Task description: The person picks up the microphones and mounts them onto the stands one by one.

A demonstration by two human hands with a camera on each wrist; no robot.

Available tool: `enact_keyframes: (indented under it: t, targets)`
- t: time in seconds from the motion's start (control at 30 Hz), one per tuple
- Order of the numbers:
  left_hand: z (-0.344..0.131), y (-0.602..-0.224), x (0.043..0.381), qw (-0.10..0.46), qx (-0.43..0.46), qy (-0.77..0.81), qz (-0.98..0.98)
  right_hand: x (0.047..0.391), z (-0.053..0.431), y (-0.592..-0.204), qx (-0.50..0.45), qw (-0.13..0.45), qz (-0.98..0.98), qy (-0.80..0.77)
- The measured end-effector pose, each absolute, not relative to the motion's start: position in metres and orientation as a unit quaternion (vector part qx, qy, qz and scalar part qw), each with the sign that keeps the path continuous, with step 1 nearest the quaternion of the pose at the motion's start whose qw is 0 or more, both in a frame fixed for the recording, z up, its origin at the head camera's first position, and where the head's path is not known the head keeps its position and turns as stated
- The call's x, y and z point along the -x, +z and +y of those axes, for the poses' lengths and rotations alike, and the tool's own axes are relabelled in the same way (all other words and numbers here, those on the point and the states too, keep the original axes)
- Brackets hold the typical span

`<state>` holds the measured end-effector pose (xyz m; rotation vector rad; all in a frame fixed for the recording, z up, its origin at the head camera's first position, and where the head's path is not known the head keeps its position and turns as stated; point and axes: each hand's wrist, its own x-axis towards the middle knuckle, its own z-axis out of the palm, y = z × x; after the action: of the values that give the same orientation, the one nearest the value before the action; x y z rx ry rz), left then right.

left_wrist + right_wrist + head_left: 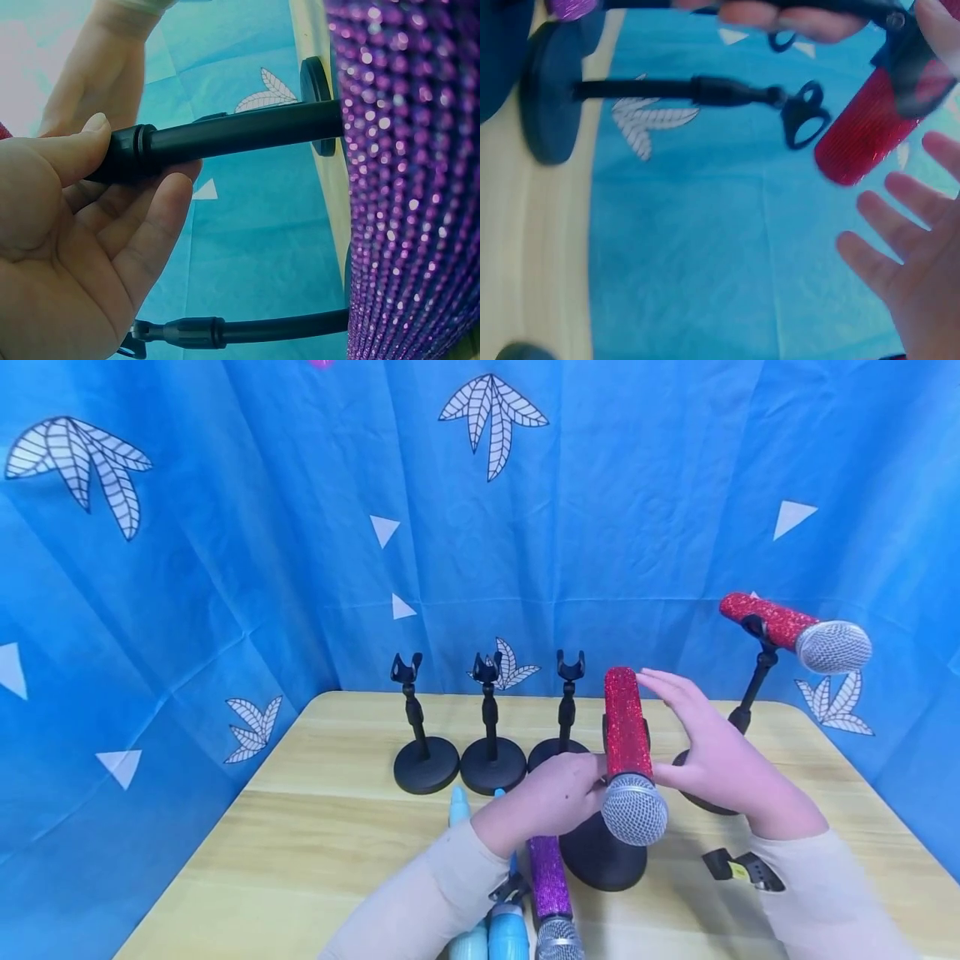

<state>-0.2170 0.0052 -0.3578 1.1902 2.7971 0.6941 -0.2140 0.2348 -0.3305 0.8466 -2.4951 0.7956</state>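
Observation:
A glittery red microphone [628, 727] with a silver mesh head lies in the clip of a black desk stand, its head tilted down towards me. My left hand [551, 797] grips that stand just under the clip; in the left wrist view, thumb and fingers close round the collar of the pole [240, 131]. Beside the microphone, on its right, is my right hand [723, 764], its fingers spread and extended. The right wrist view has those fingers [907, 225] apart from the red barrel [870, 127], with the thumb close to the clip. The stand's round base [606, 856] is on the table.
Three stands with bare clips [490, 718] are lined up at the back. Another red microphone [780, 622] rests on a stand at the right. A purple microphone [550, 877] and light-blue objects [508, 935], partly hidden by my left arm, lie in front. Blue cloth [637, 527] surrounds the table.

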Motion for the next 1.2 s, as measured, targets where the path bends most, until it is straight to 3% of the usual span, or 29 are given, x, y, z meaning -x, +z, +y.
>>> enact_keyframes:
  t: [0.2, 0.47, 0.63, 0.77, 1.2]
  targets:
    - [0.004, -0.359, 0.217, 0.011, -0.385, 0.230, 0.894, 0.209, 0.249, -0.355, -0.296, 0.080, -0.918, 0.250]
    - [0.005, -0.358, 0.218, 0.016, -0.372, 0.233, 0.898, 0.195, 0.231, -0.391, -0.320, -0.079, -0.909, 0.254]
    - [0.003, -0.358, 0.218, 0.035, -0.380, 0.261, 0.886, 0.186, 0.219, -0.403, -0.244, -0.167, -0.923, 0.248]
    - [0.001, -0.358, 0.217, 0.049, -0.383, 0.278, 0.880, 0.184, 0.213, -0.407, -0.190, -0.174, -0.928, 0.269]
    - [0.006, -0.358, 0.214, 0.004, -0.320, 0.286, 0.903, 0.183, 0.211, -0.407, -0.171, -0.165, -0.935, 0.261]
